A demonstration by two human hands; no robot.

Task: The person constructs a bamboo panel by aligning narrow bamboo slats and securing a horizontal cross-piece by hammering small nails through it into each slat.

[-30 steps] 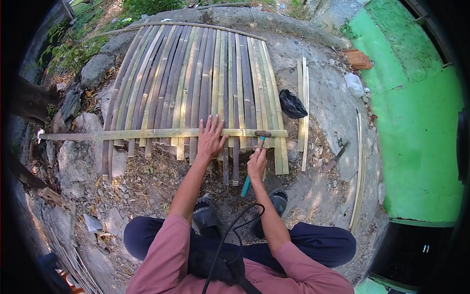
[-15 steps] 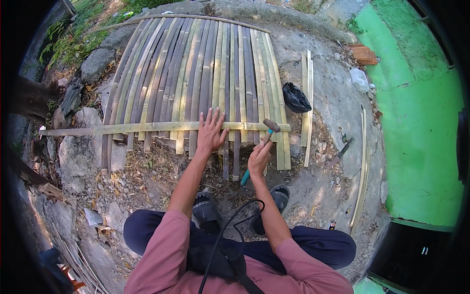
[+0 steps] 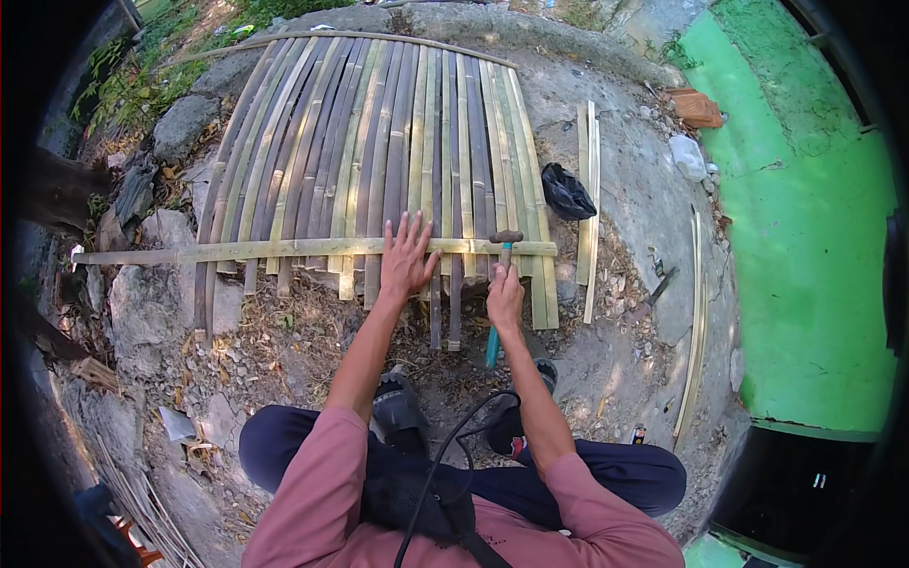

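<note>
A panel of split bamboo slats [image 3: 383, 151] lies in front of me, dark and pale strips side by side. Across its near end runs a bamboo crosspiece [image 3: 303, 248]. My left hand [image 3: 408, 254] presses flat on that crosspiece near its middle, fingers spread and pointing away from me. In my right hand [image 3: 506, 298] is a hammer [image 3: 493, 346] with a teal handle, gripped partway up. The hammer's head [image 3: 506, 237] is at the crosspiece's right part; I cannot tell whether it touches. Any nail there is too small to make out.
Right of the panel lie a black plastic bag [image 3: 568, 192] and loose bamboo strips [image 3: 589, 213]. Farther right are a dark-bladed tool [image 3: 663, 286], long thin strips [image 3: 694, 331] and a green wall [image 3: 805, 237]. Rocks [image 3: 151, 317] border the left side. A black cable [image 3: 445, 454] hangs before me.
My right hand has shifted slightly right, and the hammer has swung more upright, its head moving left along the crosspiece. My left hand stays flat in place on the bamboo.
</note>
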